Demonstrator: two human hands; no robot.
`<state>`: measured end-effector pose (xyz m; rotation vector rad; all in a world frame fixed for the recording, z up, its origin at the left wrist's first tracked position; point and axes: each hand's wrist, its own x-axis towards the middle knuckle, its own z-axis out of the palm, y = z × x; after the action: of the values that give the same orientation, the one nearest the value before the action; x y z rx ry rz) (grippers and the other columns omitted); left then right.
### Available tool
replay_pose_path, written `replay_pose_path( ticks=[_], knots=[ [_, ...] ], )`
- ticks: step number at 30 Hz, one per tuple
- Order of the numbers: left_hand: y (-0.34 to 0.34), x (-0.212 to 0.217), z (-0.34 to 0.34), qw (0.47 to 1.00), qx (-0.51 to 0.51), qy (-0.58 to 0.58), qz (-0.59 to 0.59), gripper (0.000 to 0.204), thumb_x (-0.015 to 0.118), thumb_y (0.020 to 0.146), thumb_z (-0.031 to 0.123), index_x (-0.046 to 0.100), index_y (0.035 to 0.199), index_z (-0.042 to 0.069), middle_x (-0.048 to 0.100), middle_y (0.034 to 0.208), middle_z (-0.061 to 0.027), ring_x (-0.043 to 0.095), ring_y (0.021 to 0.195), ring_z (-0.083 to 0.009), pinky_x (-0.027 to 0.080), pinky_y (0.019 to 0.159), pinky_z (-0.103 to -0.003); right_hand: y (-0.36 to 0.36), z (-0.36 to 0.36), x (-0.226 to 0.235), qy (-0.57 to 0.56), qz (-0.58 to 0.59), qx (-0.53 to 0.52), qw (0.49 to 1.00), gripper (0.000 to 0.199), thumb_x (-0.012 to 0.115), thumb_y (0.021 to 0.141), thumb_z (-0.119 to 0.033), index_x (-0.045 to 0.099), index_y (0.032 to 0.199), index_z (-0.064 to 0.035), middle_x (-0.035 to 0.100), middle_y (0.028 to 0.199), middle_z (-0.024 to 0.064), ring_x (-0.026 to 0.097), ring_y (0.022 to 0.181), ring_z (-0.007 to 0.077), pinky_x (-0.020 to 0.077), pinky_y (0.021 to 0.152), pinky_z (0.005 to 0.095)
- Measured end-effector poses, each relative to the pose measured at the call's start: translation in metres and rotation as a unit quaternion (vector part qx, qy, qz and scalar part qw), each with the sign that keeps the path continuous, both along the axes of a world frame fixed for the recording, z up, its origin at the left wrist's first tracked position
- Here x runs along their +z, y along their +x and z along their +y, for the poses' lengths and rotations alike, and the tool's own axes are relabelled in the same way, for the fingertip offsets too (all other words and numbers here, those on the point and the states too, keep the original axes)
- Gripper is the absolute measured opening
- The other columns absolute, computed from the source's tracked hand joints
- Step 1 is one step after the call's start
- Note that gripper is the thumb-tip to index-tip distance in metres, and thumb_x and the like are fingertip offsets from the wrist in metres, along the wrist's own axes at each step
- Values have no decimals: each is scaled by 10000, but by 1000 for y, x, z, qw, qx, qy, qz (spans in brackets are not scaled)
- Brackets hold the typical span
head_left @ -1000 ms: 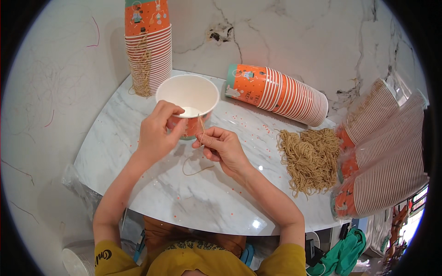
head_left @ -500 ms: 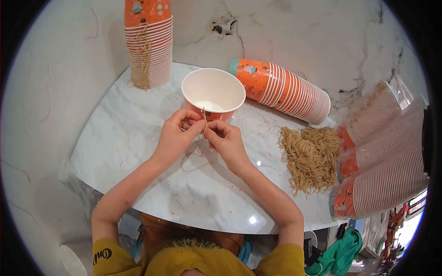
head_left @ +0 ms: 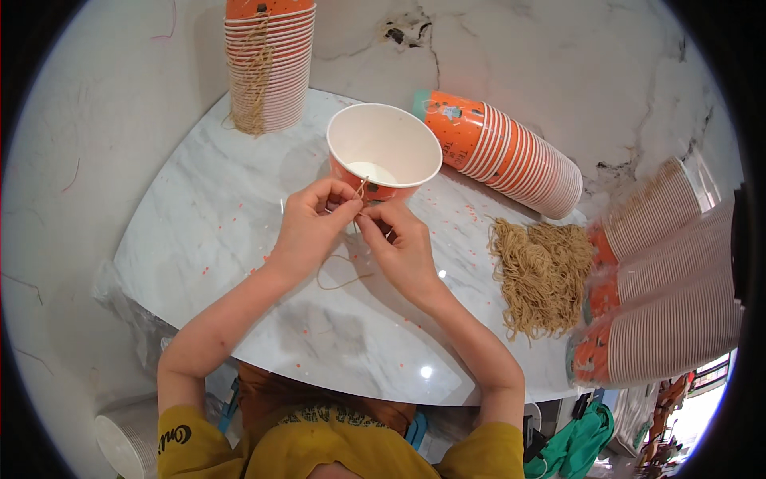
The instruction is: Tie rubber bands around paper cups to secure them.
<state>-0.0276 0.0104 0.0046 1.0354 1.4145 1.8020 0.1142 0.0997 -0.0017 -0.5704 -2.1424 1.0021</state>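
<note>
Dark letters sit on the lying cups (head_left: 503, 160) at two o'clock; curly black ones on the left sleeve (head_left: 199, 443) at seven. The shirt print (head_left: 323, 413) is too small to read.

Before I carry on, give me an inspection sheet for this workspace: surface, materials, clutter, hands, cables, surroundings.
Surface: white marble-patterned tabletop, scattered with small orange specks.
Job's things: open orange cup with white interior; tan string at its near side, one end curling on the tabletop; tan string pile to the right.
Clutter: upright cup stack with string down its side; lying cup stack; plastic-wrapped cup stacks at right.
Hands: left hand and right hand close together, fingertips pinching the tan string.
Cables: none made out with certainty.
Surroundings: veined wall behind; green fabric lower right.
</note>
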Motion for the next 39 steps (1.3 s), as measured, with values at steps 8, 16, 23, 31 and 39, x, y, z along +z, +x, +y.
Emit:
replay_pose_path(
  ticks=[8,16,23,31,39],
  knots=[
    [-34,-11,-3,928,-124,1,-350,88,694,943,81,631,1004,69,656,856,-1,625,738,-86,509,652,-236,11,0,29,-146,114,-8,983,102,671,991,-80,697,1044,4,656,886,-22,543,699,32,429,613,201],
    [-26,-14,-1,887,-182,13,-425,89,678,947,57,612,1001,81,655,860,-12,631,742,-97,523,656,-248,-1,-5,-15,-139,124,44,982,150,692,968,-51,696,1113,-12,626,998,-5,602,810,53,470,668,208],
    [-20,-19,-1,891,-198,-5,-408,82,674,953,75,614,1007,86,651,858,-2,620,740,-96,519,665,-252,-7,-11,-13,-135,171,54,975,136,677,971,-25,695,1104,-2,628,1030,15,666,890,89,530,747,227],
    [-20,-26,0,900,-198,9,-389,49,642,967,82,620,1009,94,646,865,9,616,774,-93,513,694,-252,-19,-17,-7,-144,197,70,967,91,679,959,-8,695,1048,-4,604,987,15,658,843,99,528,729,237],
    [-24,-26,1,910,-175,5,-376,41,606,980,91,632,1002,114,660,932,16,622,823,-86,523,764,-255,-30,-15,-1,-3,141,39,989,98,703,922,-9,692,1020,-9,603,928,44,623,742,116,492,598,255]
  ],
)
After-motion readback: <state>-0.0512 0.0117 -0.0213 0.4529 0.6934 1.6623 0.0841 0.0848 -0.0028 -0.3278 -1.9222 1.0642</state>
